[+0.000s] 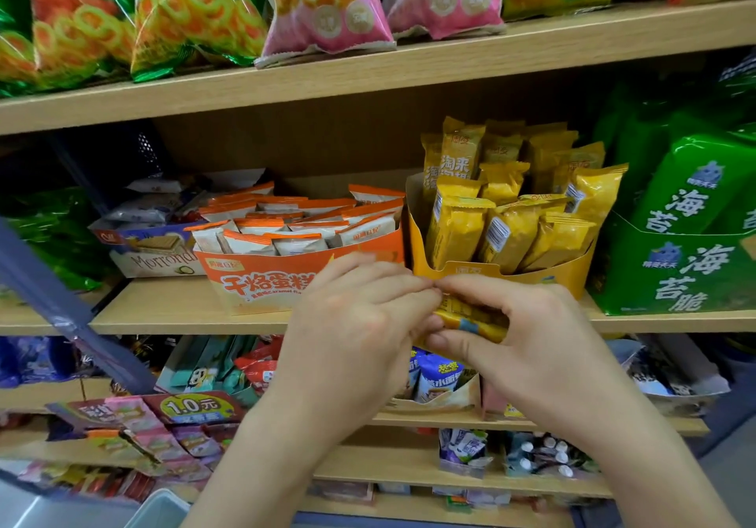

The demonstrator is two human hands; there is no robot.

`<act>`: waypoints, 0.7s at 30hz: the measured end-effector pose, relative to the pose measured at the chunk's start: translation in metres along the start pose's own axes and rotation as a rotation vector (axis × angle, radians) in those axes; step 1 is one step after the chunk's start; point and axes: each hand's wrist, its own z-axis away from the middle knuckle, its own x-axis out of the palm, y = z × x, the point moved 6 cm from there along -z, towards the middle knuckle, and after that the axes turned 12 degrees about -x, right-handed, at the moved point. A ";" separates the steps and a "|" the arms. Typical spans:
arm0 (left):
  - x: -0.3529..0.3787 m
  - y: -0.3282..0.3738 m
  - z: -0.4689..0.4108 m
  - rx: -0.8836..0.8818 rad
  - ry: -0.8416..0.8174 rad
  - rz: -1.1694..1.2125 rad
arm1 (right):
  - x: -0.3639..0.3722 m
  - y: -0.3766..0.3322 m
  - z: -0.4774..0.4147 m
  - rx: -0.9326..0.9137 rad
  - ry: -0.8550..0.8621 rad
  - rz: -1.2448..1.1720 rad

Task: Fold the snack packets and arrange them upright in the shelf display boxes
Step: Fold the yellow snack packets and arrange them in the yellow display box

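Wooden shop shelves (184, 315) fill the view, crowded with snacks. At ten o'clock from the hands sits an orange display box (262, 282). The left grip (356, 323) pinches one end of a yellow packet (470, 319) and the right grip (527, 335) curls round the other, in front of the shelf edge. Folding looks to be the step in hand. Next, I judge, the packet must go up to twelve o'clock, slotting upright into the yellow display box (548, 278).

Wooden shelf (184, 306) at my chest, L to R: wafer box (151, 253), orange display box (266, 278) w/ orange-white packets (294, 224), yellow display box (544, 278) just beside it w/ upright yellow packets (511, 216), green box (675, 278) far R.
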 end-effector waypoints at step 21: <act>-0.002 -0.009 0.013 -0.073 0.104 0.279 | -0.017 0.004 0.006 0.027 0.137 -0.184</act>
